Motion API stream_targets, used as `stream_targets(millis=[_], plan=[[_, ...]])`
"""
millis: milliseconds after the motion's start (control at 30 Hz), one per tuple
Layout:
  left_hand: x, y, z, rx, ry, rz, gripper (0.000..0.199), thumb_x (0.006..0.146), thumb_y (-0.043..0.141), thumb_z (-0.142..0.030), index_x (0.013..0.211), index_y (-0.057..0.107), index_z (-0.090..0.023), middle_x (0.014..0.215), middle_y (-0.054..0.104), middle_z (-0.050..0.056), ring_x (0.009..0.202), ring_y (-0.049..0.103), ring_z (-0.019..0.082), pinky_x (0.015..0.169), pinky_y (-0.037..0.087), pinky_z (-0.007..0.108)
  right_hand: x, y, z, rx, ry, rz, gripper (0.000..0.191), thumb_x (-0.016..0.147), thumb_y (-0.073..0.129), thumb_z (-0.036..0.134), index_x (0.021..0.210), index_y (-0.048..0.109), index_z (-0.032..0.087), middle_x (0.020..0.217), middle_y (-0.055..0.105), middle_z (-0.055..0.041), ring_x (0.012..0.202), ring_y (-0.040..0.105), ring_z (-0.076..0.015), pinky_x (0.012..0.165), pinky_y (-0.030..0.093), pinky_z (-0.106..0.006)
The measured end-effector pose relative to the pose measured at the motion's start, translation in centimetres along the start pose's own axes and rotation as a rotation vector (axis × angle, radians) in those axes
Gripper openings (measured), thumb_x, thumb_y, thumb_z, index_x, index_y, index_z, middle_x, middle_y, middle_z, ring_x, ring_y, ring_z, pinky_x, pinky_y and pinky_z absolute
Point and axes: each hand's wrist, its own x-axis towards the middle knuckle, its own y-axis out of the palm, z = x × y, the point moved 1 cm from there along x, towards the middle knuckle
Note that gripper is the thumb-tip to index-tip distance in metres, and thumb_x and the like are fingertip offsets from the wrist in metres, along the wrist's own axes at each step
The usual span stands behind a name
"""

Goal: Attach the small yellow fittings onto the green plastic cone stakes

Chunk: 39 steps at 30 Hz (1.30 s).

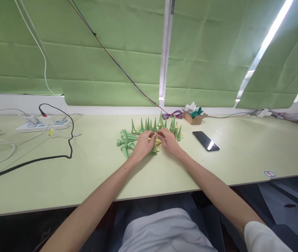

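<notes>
My left hand [145,140] and my right hand [169,140] meet over the middle of a cluster of green plastic spikes. Both are closed, with thumbs and fingertips pinched almost together. What lies between the fingertips is too small to make out. Just below them is a pile of small yellow plastic pieces [158,144], partly hidden by the hands. Behind the hands several green cone-shaped spikes [148,124] stand point up, some with yellow pieces at their bases. To the left of my left hand, more green spikes [124,150] lie on their sides.
A black phone [206,141] lies to the right on the pale table [86,185]. Behind it is a small cardboard box [194,119] with crumpled plastic and green material. A white power strip [44,125] and a black cable [41,158] lie at the left. Green blinds [112,77] hang behind.
</notes>
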Motion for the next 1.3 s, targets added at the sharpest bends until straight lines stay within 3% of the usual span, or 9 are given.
stream_targets(millis=[333,600,1100,1300], plan=[[0.09,-0.29,-0.21,-0.036,0.035,-0.004,0.030,0.096,0.042,-0.033,0.084,0.065,-0.017,0.082,0.068,0.005,0.078,0.061,0.018,0.076,0.045,0.030,0.06,-0.23,0.72,0.088,-0.027,-0.009,0.016,0.095,0.046,0.021,0.102,0.060,0.018,0.099,0.061,-0.0105,0.087,0.060,-0.0201,0.081,0.052,-0.035],[0.38,-0.56,-0.47,-0.165,-0.138,-0.009,0.027,0.090,0.049,-0.036,0.076,0.064,-0.018,0.078,0.070,0.003,0.073,0.063,0.018,0.077,0.048,0.029,0.16,-0.43,1.06,0.139,0.016,-0.028,0.016,0.094,0.051,0.026,0.100,0.064,0.019,0.100,0.063,-0.0104,0.089,0.061,-0.0206,0.080,0.055,-0.036],[0.37,-0.25,0.00,-0.122,-0.106,-0.066,0.028,0.089,0.050,-0.036,0.077,0.068,-0.019,0.082,0.071,0.005,0.078,0.063,0.019,0.078,0.049,0.030,0.15,-0.31,0.67,0.085,0.034,-0.057,0.018,0.095,0.048,0.025,0.093,0.065,0.019,0.093,0.067,-0.0088,0.082,0.063,-0.0194,0.075,0.051,-0.032],[0.19,-0.61,-0.40,0.000,-0.075,-0.030,0.038,0.092,0.045,-0.042,0.069,0.066,-0.019,0.061,0.062,0.002,0.057,0.051,0.016,0.063,0.040,0.029,0.16,-0.44,0.50,0.076,0.104,-0.093,0.022,0.096,0.046,0.030,0.088,0.064,0.019,0.088,0.068,-0.0080,0.079,0.061,-0.0196,0.072,0.049,-0.031]])
